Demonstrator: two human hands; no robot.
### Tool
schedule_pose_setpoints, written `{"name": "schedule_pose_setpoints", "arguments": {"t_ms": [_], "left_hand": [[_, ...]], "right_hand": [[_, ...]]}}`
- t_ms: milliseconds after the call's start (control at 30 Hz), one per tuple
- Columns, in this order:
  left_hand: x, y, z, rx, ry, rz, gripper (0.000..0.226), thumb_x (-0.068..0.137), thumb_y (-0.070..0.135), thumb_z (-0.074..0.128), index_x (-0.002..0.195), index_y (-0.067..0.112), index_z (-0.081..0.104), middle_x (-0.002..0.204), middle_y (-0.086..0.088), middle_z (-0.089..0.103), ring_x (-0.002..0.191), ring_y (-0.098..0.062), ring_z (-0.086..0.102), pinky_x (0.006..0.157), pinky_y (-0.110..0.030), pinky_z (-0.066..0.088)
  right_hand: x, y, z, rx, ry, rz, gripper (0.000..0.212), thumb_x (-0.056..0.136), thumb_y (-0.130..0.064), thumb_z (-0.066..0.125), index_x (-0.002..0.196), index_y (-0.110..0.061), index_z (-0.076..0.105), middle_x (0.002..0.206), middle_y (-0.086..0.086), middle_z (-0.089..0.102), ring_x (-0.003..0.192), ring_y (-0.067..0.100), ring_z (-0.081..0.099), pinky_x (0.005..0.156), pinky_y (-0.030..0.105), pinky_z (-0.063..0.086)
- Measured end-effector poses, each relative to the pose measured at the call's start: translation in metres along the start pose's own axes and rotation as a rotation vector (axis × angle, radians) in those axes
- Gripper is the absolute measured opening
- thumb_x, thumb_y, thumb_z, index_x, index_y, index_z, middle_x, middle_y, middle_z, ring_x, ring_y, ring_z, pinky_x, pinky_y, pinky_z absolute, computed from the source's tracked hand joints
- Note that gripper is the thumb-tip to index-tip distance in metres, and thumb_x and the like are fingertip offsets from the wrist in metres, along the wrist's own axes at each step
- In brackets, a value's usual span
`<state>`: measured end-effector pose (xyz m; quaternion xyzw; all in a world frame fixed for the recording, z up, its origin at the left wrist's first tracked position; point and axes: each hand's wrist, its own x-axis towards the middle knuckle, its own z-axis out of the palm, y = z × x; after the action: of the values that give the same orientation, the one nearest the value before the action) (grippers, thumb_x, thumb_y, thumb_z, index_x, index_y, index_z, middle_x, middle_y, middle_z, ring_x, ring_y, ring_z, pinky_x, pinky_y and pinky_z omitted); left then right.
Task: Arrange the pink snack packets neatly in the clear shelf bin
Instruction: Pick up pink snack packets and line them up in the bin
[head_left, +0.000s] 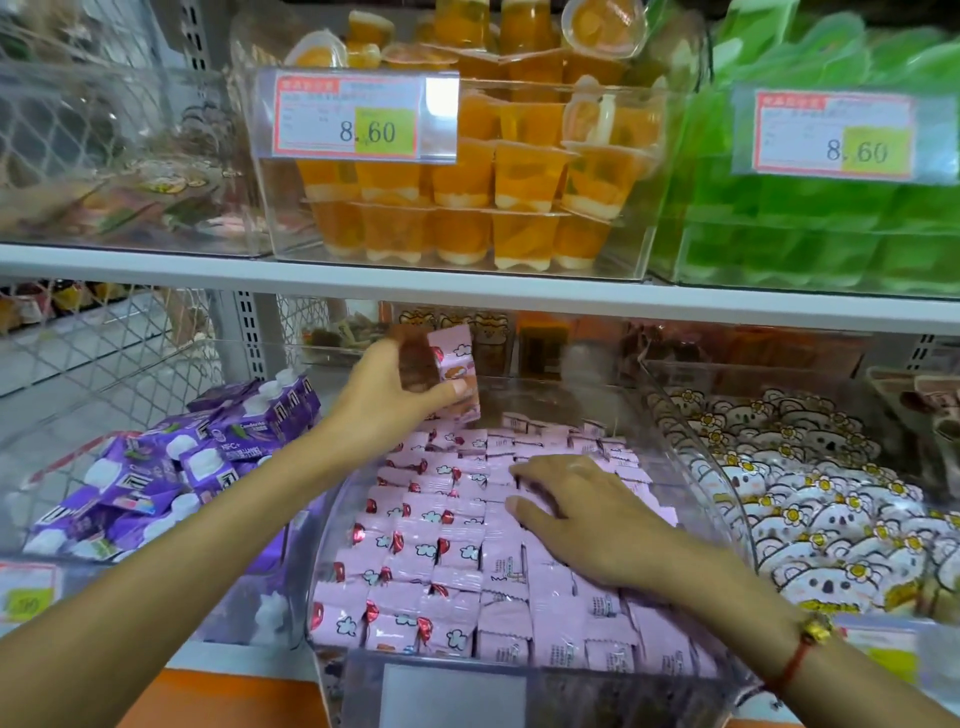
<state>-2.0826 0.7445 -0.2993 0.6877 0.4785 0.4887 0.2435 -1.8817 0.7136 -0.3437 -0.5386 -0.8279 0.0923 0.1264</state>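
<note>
Left hand (395, 395) fingers curl round a small stack of pink snack packets (457, 371), lifted over the clear shelf bin's (727, 499) back. Right hand (587, 519) lies flat, fingers straight, pressing the packed pink rows (441, 545). Above, price tags (363, 117) read 8.60.

Counted: two hands, left hand (387, 387) and right hand (582, 514). One red bracelet (795, 657). Two readable price tags (348, 115) marked 8.60. Three clear bins on the upper shelf, orange jelly cups (467, 208) in the middle one. Pink snack packets (447, 551) too many and overlapped for a firm count.
</note>
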Motion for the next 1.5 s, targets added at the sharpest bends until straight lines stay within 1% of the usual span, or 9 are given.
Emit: {"name": "schedule_pose_setpoints", "arguments": {"t_ms": [367,600,700,767,967,1067,1200,1333,1500], "left_hand": [[0.047,-0.034,0.023,0.318,-0.244,-0.060,0.044,0.080,0.020,0.075,0.111,0.016,0.044,0.108,-0.005,0.060,0.102,-0.024,0.059,0.090,-0.041,0.050],[0.057,-0.031,0.026,0.655,-0.324,0.051,0.033,0.085,0.015,0.066,0.116,0.018,0.055,0.107,-0.003,0.061,0.084,-0.015,0.055,0.066,-0.020,0.044],[0.057,-0.034,0.026,0.715,-0.304,0.104,0.047,0.086,0.014,0.065,0.126,0.029,0.045,0.103,0.002,0.060,0.083,-0.017,0.058,0.069,-0.027,0.049],[0.059,-0.039,0.026,0.888,-0.328,0.192,0.036,0.090,0.020,0.060,0.122,0.031,0.047,0.100,-0.002,0.065,0.074,-0.018,0.056,0.063,-0.027,0.044],[0.063,-0.052,0.032,1.150,-0.591,0.156,0.037,0.101,0.039,0.031,0.135,0.041,0.045,0.139,0.006,0.041,0.128,-0.021,0.032,0.101,-0.037,0.033],[0.061,-0.050,0.037,1.151,-0.626,0.118,0.039,0.101,0.036,0.030,0.138,0.040,0.041,0.142,0.004,0.040,0.133,-0.025,0.029,0.109,-0.042,0.029],[0.058,-0.042,0.032,0.924,-0.586,0.086,0.033,0.100,0.032,0.037,0.133,0.030,0.044,0.123,-0.001,0.057,0.098,-0.019,0.056,0.080,-0.030,0.045],[0.056,-0.042,0.028,0.976,-0.619,0.053,0.031,0.102,0.027,0.034,0.124,0.023,0.055,0.113,0.000,0.058,0.094,-0.017,0.055,0.078,-0.029,0.041],[0.060,-0.040,0.039,1.058,-0.615,0.040,0.027,0.098,0.023,0.038,0.125,0.025,0.046,0.089,0.002,0.057,0.072,-0.014,0.053,0.061,-0.028,0.040]], "right_hand": [[0.003,0.001,0.002,-0.074,-0.034,0.004,0.051,0.098,-0.051,0.030,0.143,-0.028,0.033,0.148,-0.006,0.035,0.134,0.017,0.029,0.110,0.033,0.028],[0.003,0.001,0.001,-0.069,-0.025,-0.003,0.050,0.098,-0.051,0.031,0.141,-0.027,0.036,0.145,-0.005,0.039,0.132,0.018,0.032,0.109,0.034,0.029],[0.003,0.001,0.001,-0.071,-0.026,-0.004,0.050,0.098,-0.051,0.031,0.142,-0.027,0.035,0.146,-0.006,0.038,0.132,0.018,0.031,0.109,0.033,0.028],[0.003,0.001,0.002,-0.071,-0.021,-0.006,0.051,0.098,-0.051,0.031,0.142,-0.027,0.035,0.147,-0.006,0.037,0.133,0.018,0.030,0.110,0.033,0.028],[0.002,0.002,0.004,-0.082,0.001,-0.008,0.051,0.097,-0.052,0.030,0.142,-0.029,0.034,0.146,-0.007,0.037,0.133,0.017,0.031,0.109,0.031,0.027],[0.002,0.001,0.004,-0.076,-0.007,-0.003,0.051,0.098,-0.051,0.030,0.143,-0.029,0.034,0.147,-0.008,0.036,0.133,0.016,0.030,0.109,0.031,0.027],[-0.001,-0.001,0.000,-0.032,0.051,-0.013,0.045,0.099,-0.045,0.031,0.138,-0.025,0.041,0.141,-0.005,0.042,0.129,0.016,0.034,0.105,0.031,0.032],[-0.008,-0.004,-0.005,-0.054,0.165,-0.053,0.039,0.101,-0.037,0.030,0.134,-0.023,0.046,0.137,-0.003,0.044,0.126,0.016,0.035,0.102,0.027,0.032],[-0.032,-0.009,-0.009,-0.079,0.203,-0.119,0.034,0.100,-0.030,0.033,0.128,-0.028,0.051,0.132,-0.007,0.047,0.122,0.012,0.037,0.099,0.025,0.032]]}}
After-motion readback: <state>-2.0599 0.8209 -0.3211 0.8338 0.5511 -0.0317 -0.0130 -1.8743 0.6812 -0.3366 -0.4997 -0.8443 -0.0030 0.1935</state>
